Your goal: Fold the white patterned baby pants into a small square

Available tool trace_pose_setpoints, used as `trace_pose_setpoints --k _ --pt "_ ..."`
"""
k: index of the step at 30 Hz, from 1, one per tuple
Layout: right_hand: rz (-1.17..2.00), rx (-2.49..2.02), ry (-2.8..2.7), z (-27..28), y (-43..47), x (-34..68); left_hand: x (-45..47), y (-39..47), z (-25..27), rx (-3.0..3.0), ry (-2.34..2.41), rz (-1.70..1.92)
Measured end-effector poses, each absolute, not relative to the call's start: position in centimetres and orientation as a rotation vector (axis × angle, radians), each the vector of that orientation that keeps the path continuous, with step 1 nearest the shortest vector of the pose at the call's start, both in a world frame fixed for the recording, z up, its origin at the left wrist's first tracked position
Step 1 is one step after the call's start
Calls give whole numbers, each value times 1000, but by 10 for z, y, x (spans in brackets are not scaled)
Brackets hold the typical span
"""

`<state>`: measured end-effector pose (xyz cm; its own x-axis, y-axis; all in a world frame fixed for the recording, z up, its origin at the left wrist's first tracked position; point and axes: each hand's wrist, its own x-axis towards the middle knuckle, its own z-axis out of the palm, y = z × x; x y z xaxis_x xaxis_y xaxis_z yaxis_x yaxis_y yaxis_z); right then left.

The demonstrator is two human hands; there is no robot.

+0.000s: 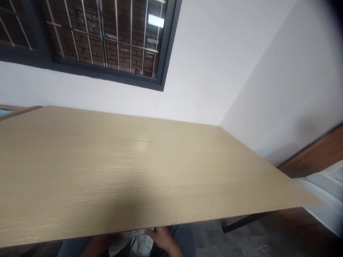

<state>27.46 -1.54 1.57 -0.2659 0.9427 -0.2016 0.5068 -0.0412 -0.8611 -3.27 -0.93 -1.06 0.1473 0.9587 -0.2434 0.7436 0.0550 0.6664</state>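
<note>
Both hands are low at the bottom of the head view, below the near edge of the wooden table (171, 171). My right hand (161, 237) shows its thumb and back and appears closed, while its other fingers are hidden by the tabletop. A small dark bit shows beside its thumb, too little to name. My left hand (103, 242) lies in shadow, its fingers covered by the table edge. Between the two hands is a whitish, crumpled, cloth-like surface (142, 244); whether either hand touches it I cannot tell.
A dark-framed window (107, 67) with metal bars stands above the table's far side. White walls (203, 64) meet at the back right corner. White furniture (327, 189) and a dark table leg (245, 221) are at the right, above a grey floor (214, 242).
</note>
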Motion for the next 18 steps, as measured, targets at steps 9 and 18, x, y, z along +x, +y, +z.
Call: trace_pose_setpoints --k 9,18 --pt "1163 -1663 -1765 8 -38 282 -39 -14 5 1751 1611 453" --pt "1417 -1674 -1899 11 -45 289 -34 -31 45 1644 1467 381"
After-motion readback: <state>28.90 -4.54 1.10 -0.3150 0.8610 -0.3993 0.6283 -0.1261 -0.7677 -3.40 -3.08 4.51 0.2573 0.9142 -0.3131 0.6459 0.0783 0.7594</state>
